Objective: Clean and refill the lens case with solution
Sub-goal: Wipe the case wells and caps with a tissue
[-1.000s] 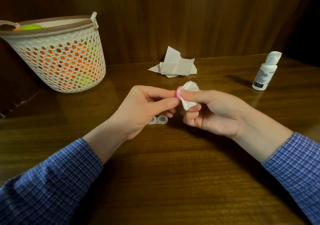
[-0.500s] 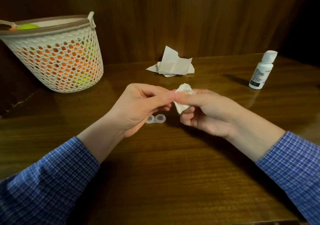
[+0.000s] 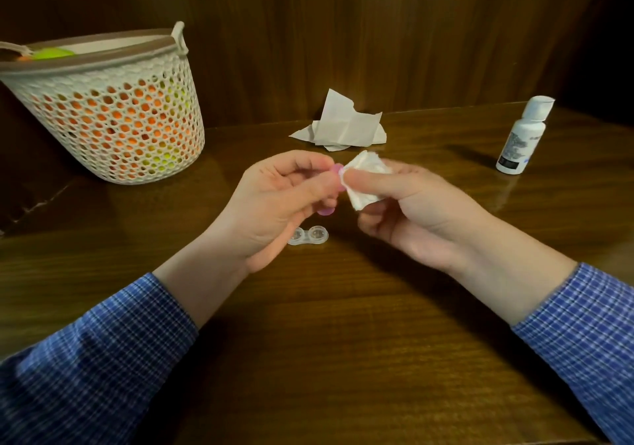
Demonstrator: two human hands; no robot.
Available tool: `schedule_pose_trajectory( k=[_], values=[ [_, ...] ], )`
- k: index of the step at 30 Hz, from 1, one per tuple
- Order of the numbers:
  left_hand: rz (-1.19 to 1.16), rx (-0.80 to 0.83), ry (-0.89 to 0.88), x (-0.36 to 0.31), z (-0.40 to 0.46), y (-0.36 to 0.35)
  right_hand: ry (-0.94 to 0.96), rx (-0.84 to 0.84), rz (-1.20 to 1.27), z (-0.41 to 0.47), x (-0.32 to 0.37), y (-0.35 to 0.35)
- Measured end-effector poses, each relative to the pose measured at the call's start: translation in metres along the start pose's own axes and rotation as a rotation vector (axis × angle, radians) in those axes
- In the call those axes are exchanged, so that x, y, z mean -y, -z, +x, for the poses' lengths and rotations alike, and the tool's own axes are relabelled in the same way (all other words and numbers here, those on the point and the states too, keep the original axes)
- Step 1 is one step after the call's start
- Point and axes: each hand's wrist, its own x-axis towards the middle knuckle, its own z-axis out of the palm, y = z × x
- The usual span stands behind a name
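Observation:
A clear two-well lens case [image 3: 308,236] lies uncapped on the wooden table [image 3: 343,358], just below my left hand. My left hand [image 3: 274,207] pinches a pink cap [image 3: 337,170] at its fingertips, and a second pink cap [image 3: 325,211] shows under its lower fingers. My right hand [image 3: 408,211] grips a crumpled white tissue [image 3: 365,180] and presses it against the upper cap. A white solution bottle [image 3: 523,135] stands capped at the right.
A white mesh basket [image 3: 113,115] with orange and green contents stands at the back left. A loose pile of tissues [image 3: 343,125] lies by the wooden wall behind my hands.
The tissue and the pink cap stay pressed together while both hands shift slightly. The second pink cap has come into sight beneath my left fingers.

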Motion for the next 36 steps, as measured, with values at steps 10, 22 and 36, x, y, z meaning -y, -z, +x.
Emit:
schedule_pose_trajectory(
  k=[10,22,36],
  values=[
    [-0.251,0.062,0.240,0.003,0.004,0.003,0.486,-0.153,-0.773,-0.003,0.012,0.011],
    [-0.025,-0.024,0.195,0.005,-0.001,-0.002,0.624,-0.268,-1.074,0.003,-0.008,0.008],
    [-0.210,-0.101,0.207,0.005,0.002,-0.006,-0.011,-0.233,-0.054,0.003,0.020,0.018]
  ],
)
